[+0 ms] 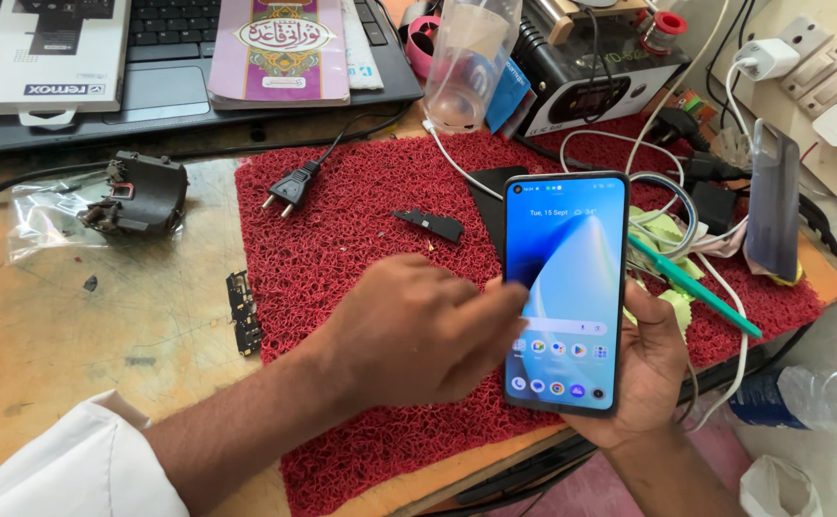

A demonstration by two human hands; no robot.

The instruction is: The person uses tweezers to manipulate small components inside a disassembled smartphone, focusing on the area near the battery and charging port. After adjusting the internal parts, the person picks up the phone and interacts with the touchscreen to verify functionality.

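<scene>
Head view: the smartphone [565,292] stands upright over the front edge of the red mat [361,239], screen lit and facing the camera, its long axis running from the palm below toward the far side of the mat. The right hand [646,378] cradles it from beneath and behind, its fingers closed around the phone's lower right edge and back. The left hand [418,330] comes in from the phone's left, loosely curled with one fingertip extended onto the left part of the screen; it grips nothing. The phone thus lies directly right of the left hand's fingers, touching at the fingertip, and the right hand is the one bearing it. On the mat, behind and left of the phone, lie a two-pin plug [289,189] with its cable and a small black part [430,224]; a green pen-like tool [694,285] lies just right of the phone. Left of the mat, the worn wooden surface [83,335] carries a narrow circuit strip [244,312] and a black module [141,194] on clear plastic. Beyond the mat stand a laptop [169,86], a clear plastic cup [466,57] and a black bench unit [591,86]. A second phone [772,199] leans upright at the mat's far right.
</scene>
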